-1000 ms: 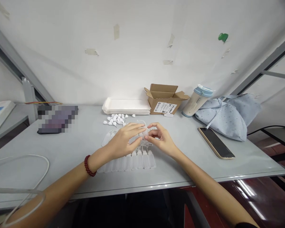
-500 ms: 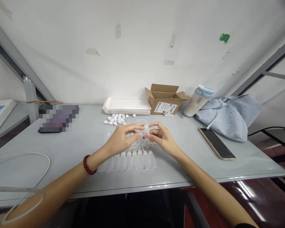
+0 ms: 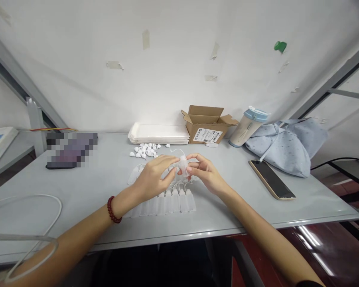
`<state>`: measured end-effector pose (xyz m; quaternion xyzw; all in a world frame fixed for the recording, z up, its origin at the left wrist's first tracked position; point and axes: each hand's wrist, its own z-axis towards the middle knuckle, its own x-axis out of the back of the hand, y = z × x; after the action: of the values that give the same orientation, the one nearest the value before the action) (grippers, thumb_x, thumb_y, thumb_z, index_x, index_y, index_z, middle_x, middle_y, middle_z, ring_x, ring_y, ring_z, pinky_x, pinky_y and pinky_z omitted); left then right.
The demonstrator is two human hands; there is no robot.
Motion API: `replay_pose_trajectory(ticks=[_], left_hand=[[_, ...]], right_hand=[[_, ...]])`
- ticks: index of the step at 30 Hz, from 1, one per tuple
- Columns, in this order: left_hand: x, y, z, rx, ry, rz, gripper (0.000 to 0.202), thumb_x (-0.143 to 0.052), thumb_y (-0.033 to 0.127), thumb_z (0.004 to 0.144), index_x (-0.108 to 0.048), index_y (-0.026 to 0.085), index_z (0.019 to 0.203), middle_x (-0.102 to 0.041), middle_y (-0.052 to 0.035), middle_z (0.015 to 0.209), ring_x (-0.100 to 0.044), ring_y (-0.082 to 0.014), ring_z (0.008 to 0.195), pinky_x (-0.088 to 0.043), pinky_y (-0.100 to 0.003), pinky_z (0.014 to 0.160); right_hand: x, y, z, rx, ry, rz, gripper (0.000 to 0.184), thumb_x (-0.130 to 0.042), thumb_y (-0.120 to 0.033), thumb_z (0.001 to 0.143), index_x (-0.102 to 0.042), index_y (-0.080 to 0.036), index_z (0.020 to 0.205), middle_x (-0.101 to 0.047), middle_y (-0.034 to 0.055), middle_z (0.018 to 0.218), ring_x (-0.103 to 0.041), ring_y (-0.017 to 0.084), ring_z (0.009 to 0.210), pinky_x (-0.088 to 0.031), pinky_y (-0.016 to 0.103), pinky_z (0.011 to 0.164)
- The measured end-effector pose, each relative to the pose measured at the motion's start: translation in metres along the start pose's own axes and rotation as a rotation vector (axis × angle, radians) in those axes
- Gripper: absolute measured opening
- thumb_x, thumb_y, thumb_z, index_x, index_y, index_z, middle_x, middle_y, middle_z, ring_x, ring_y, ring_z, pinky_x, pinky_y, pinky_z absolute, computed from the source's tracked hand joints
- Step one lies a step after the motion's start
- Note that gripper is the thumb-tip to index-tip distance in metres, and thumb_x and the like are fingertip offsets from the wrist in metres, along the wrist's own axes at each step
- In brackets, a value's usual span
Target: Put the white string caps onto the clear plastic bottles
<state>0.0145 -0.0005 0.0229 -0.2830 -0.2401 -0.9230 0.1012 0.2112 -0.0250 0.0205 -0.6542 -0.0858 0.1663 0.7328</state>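
Between the fingers and thumb of my right hand (image 3: 204, 170) is a small translucent squeeze bottle (image 3: 184, 167), held upright above the table with its thin curved tube pointing up and left. My left hand (image 3: 157, 175) is close on the bottle's left side, thumb and fingers apart; its index fingertip is at the bottle's neck, and whether it touches I cannot tell. Below my hands, a row of similar bottles (image 3: 176, 201) with bent tubes lies on the table. More bottles (image 3: 133, 175) lie behind my left hand, partly hidden by it. Small white caps (image 3: 146, 150) form a loose pile beyond.
At the back stand a stack of white trays (image 3: 158, 134) and an open cardboard box (image 3: 208, 129). To the right are a tumbler (image 3: 247, 127), a blue cloth bag (image 3: 287, 149) and a phone (image 3: 272, 179). A white cable (image 3: 58, 207) loops at the left.
My left thumb and fingers have drawn slightly away from the bottle, leftward. The bottle stays in my right hand and shows more clearly. The view has shifted slightly.
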Motion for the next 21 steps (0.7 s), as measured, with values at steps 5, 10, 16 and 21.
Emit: replay_pose_trajectory(ticks=[5,10,16,21], left_hand=[[-0.0011,-0.0064,-0.0010,-0.212,-0.026,0.175,0.028,-0.047,0.006,0.086,-0.058,0.012,0.112,-0.068,-0.0123,0.100,-0.063,-0.0237,0.095,-0.055,-0.041,0.081],[-0.0002,-0.0091,-0.0010,-0.197,-0.033,0.155,0.025,-0.048,0.006,0.087,-0.059,0.013,0.108,-0.068,-0.0105,0.096,-0.063,-0.0228,0.092,-0.055,-0.039,0.078],[-0.0020,-0.0072,-0.0024,0.025,-0.046,0.104,0.039,-0.054,0.016,0.088,-0.048,0.018,0.126,-0.062,-0.0122,0.116,-0.060,-0.0247,0.107,-0.053,-0.043,0.086],[-0.0013,-0.0014,-0.0014,0.037,-0.138,0.000,0.052,-0.067,0.026,0.083,-0.044,0.019,0.129,-0.058,-0.0114,0.120,-0.055,-0.0251,0.111,-0.052,-0.042,0.089]], right_hand=[[-0.0004,-0.0002,-0.0001,-0.002,0.006,-0.003,0.030,-0.065,-0.035,0.081,-0.049,-0.021,0.102,-0.071,0.0056,0.081,-0.062,0.017,0.074,-0.045,0.030,0.065],[-0.0001,0.0004,0.0005,-0.019,0.010,0.009,0.031,-0.065,-0.036,0.081,-0.050,-0.020,0.103,-0.071,0.0063,0.082,-0.061,0.018,0.076,-0.045,0.031,0.067],[0.0004,-0.0001,0.0010,-0.032,-0.001,0.045,0.034,-0.064,-0.040,0.081,-0.048,-0.021,0.104,-0.071,0.0062,0.083,-0.060,0.018,0.073,-0.045,0.033,0.069],[-0.0010,-0.0003,0.0006,-0.036,-0.044,0.108,0.033,-0.064,-0.038,0.082,-0.048,-0.021,0.105,-0.070,0.0058,0.085,-0.060,0.017,0.071,-0.044,0.033,0.072]])
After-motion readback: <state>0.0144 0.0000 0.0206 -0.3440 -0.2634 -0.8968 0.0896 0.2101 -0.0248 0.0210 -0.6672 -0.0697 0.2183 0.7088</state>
